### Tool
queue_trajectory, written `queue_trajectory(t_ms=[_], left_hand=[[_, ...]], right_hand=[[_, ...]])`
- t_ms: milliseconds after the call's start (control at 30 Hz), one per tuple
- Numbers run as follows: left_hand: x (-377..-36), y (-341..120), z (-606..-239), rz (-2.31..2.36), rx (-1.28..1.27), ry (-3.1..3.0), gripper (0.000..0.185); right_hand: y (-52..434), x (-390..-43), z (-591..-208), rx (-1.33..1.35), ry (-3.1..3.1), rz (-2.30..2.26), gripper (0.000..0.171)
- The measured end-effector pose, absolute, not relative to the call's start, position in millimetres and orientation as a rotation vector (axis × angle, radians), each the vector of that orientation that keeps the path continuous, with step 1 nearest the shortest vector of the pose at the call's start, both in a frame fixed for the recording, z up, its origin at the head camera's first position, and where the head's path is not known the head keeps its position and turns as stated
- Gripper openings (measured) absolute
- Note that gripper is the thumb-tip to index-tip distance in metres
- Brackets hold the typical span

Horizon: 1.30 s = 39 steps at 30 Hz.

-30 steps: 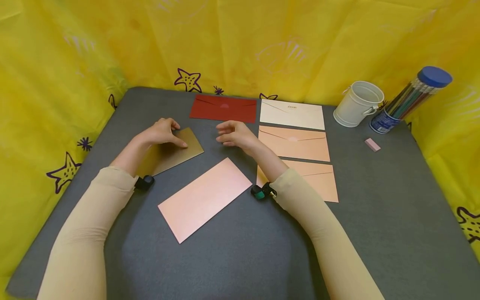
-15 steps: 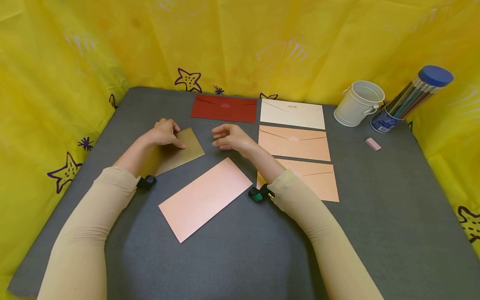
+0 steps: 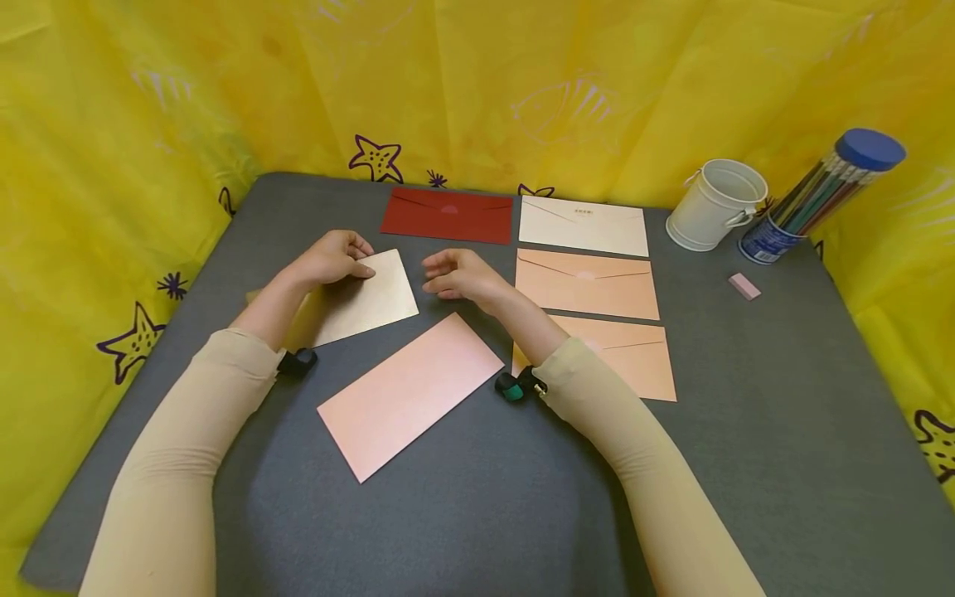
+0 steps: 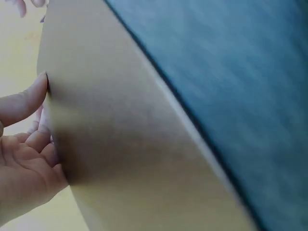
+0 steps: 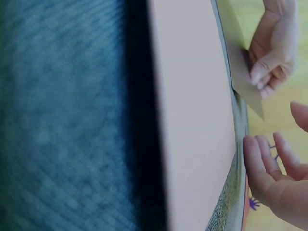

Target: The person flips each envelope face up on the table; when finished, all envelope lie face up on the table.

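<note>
- Left hand [image 3: 328, 259]: fingers curled at the far edge of the gold envelope [image 3: 358, 300], thumb on its upper face and the other fingers tucked at the edge. The left wrist view confirms this pinch, with the thumb [image 4: 21, 103] pressed to one side of the paper and the fingers [image 4: 41, 149] behind it.
- Gold envelope: on the grey table [image 3: 746, 431] at its left-centre. The far edge is raised off the surface in the left hand's hold, so the sheet sits tilted and catches the light; the near end runs under the left forearm.
- Right hand [image 3: 462, 272]: hovers just right of the gold envelope, palm toward it, fingers loosely bent and slightly apart. It holds nothing and touches nothing; the right wrist view shows the fingertips [image 5: 255, 154] clear of any paper.
- Pink envelope [image 3: 410, 394]: flat on the table at an angle, between the two forearms, just nearer than both hands, touched by neither.
- Further envelopes lie flat beyond and to the right: a red envelope [image 3: 448, 214], a cream envelope [image 3: 584, 225], and two peach envelopes [image 3: 586, 283], the nearer one partly under the right forearm.
</note>
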<state>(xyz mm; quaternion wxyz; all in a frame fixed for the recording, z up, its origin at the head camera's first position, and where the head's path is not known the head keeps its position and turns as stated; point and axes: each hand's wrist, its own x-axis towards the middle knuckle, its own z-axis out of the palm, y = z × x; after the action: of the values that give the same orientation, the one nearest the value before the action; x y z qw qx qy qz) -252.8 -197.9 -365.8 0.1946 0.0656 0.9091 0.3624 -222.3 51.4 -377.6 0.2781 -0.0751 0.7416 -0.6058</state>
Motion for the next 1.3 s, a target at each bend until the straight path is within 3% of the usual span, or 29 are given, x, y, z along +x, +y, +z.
queue_trajectory(t_ms=[300, 733, 1300], left_hand=[[-254, -174, -344, 1.095, 0.214, 2.591, 0.03], [-257, -154, -330, 1.125, 0.259, 2.573, 0.029], [-253, -172, -330, 1.109, 0.155, 2.592, 0.037]], right_hand=[[50, -224, -375, -0.164, 1.978, -1.637, 0.049], [72, -230, -368, -0.184, 2.025, -1.668, 0.026], [138, -232, -355, -0.107, 2.052, -1.687, 0.029]])
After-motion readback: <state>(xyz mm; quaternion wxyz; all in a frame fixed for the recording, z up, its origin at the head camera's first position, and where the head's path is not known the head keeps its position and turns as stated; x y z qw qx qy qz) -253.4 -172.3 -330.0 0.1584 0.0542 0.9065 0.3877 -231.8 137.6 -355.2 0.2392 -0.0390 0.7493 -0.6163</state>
